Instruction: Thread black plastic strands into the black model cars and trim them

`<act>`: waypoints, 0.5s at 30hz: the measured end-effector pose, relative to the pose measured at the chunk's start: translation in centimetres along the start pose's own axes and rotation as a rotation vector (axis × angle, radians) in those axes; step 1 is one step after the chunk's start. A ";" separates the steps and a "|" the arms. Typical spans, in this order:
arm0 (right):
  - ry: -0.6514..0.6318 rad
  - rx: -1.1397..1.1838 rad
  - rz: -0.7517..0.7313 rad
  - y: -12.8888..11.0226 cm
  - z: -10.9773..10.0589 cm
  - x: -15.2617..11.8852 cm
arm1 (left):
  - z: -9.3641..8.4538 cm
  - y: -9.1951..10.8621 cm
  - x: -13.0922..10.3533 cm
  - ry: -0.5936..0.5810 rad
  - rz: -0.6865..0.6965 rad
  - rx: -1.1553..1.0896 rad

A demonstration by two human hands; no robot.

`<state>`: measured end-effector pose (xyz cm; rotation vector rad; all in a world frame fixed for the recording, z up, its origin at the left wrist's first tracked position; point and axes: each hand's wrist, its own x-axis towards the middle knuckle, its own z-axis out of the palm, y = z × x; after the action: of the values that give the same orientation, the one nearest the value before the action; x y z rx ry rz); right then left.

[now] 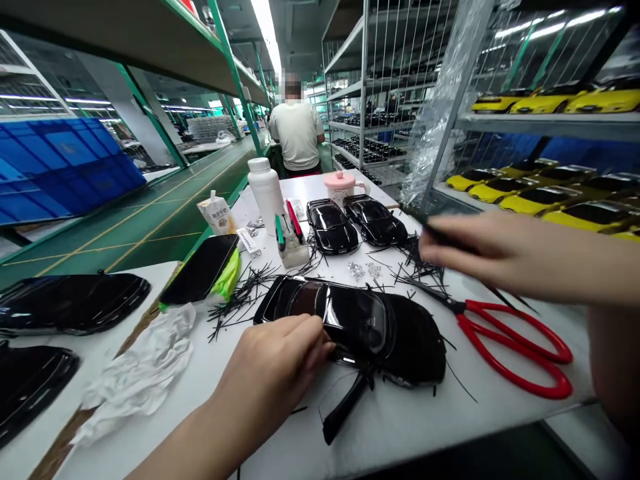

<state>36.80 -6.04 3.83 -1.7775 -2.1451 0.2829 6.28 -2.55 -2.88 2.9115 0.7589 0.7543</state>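
Observation:
On the white table a black model car (pixel 365 320) lies in front of me, with a small black part (pixel 345 407) sticking out from its near side. My left hand (pixel 285 350) is closed at the car's near side, its fingertips pressed together; whatever they pinch is hidden. My right hand (pixel 465 250), blurred, is raised at the right, closed around a dark, thin tool whose kind I cannot make out. Red-handled scissors (pixel 515 347) lie below it. Loose black strips (pixel 245 287) are scattered beyond the car.
Two more black cars (pixel 333 227) stand farther back beside a pink-lidded mug (pixel 343 187). A white bottle (pixel 266 193), tool holder (pixel 293 252), phone (pixel 200 270) and crumpled tissue (pixel 145 367) are leftward. A person (pixel 297 133) sits ahead. Racks (pixel 540 123) hold yellow cars.

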 end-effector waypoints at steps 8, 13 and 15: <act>-0.360 -0.258 0.002 4.3 5.9 -0.6 | -0.7 0.0 -0.1 -0.044 -0.137 -0.279; -0.345 -0.277 0.008 3.9 6.3 0.7 | -0.5 0.3 0.1 -0.030 -0.144 -0.352; -0.324 -0.286 0.008 3.4 6.2 2.0 | -0.5 0.4 0.2 -0.030 -0.157 -0.385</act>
<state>37.19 -3.07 -2.89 -2.0115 -2.5108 0.2954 6.35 -2.84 -2.36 2.4844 0.7338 0.7431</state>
